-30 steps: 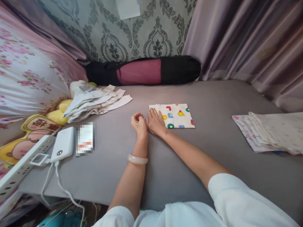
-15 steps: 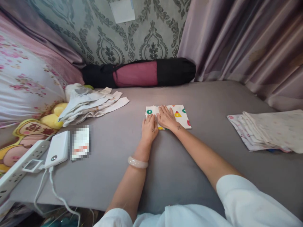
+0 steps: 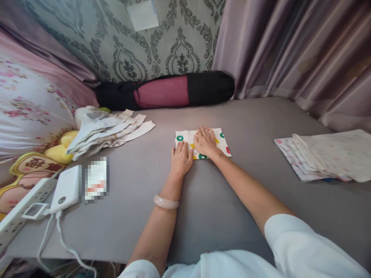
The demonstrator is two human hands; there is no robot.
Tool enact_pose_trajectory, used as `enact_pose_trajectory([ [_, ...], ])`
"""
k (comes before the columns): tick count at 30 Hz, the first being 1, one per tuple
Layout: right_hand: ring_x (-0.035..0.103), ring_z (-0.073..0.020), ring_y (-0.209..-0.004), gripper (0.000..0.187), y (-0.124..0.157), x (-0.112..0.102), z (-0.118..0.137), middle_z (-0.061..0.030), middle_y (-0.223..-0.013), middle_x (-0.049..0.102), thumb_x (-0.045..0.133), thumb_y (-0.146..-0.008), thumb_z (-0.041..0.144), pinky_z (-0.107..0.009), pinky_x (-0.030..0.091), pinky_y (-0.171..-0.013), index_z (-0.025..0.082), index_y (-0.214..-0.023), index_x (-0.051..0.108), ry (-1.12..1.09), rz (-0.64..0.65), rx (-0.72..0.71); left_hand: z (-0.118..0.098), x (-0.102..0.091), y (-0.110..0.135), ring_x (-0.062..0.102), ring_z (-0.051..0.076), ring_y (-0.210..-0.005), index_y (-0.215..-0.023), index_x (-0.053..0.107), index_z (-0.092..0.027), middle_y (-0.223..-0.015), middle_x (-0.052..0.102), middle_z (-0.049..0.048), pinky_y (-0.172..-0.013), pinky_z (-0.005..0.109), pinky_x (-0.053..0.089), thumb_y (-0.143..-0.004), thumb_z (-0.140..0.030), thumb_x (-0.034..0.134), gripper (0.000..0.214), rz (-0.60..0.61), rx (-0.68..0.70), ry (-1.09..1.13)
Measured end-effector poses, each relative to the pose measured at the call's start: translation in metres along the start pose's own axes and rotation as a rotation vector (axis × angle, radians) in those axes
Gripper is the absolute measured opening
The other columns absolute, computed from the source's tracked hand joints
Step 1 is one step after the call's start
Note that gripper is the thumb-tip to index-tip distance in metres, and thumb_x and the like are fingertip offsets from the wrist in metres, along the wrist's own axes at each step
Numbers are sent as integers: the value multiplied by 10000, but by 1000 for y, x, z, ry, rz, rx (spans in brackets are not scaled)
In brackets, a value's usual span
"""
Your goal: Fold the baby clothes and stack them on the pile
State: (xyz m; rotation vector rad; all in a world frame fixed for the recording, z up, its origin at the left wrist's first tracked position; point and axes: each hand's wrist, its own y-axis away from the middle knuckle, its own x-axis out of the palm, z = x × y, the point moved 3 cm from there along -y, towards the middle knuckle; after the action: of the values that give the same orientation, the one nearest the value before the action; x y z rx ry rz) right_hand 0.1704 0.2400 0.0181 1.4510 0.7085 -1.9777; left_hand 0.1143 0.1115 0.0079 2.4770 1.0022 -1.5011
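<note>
Though partly visible, cloth (image 3: 189, 136) beneath fingers (image 3: 203, 135).

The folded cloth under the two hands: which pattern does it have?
The cloth is white with green, yellow and red shapes; see head view.

Left grip (image 3: 181, 159) and right grip (image 3: 205, 143) palm-down.

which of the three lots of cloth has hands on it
The middle bright-print cloth: the left hand and right hand rest on it. No hand touches the left pile or right stack.
</note>
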Motion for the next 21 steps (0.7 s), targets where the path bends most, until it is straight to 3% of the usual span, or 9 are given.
enact_pose_trajectory([
  [9,197,-260,-1450,609,5,7,-10,-156,-1558,290,214,-971,353,-487,85,-1178,26,-1473,323,10,-19,52,1,0,1,360,309,-1396,-1299,519,-212,-1453,470,165,-1151,562,184,-910,-406,498,435,1,-5,33],
  [15,158,-251,-1464,620,1,0,-17,-141,-1577,244,169,-983,374,-479,83,-1183,36,-1486,299,-56,50,73,0,-1,2,355,315,-1398,-1316,506,-199,-1463,456,172,-1149,564,190,-914,-398,493,449,24,-9,-11],
  [21,180,-281,-1455,613,2,1,-36,-183,-1560,269,208,-985,391,-502,90,-1166,37,-1473,323,29,-48,143,0,-1,2,367,314,-1392,-1319,504,-206,-1455,465,173,-1147,566,198,-913,-409,494,454,18,-2,-18],
])
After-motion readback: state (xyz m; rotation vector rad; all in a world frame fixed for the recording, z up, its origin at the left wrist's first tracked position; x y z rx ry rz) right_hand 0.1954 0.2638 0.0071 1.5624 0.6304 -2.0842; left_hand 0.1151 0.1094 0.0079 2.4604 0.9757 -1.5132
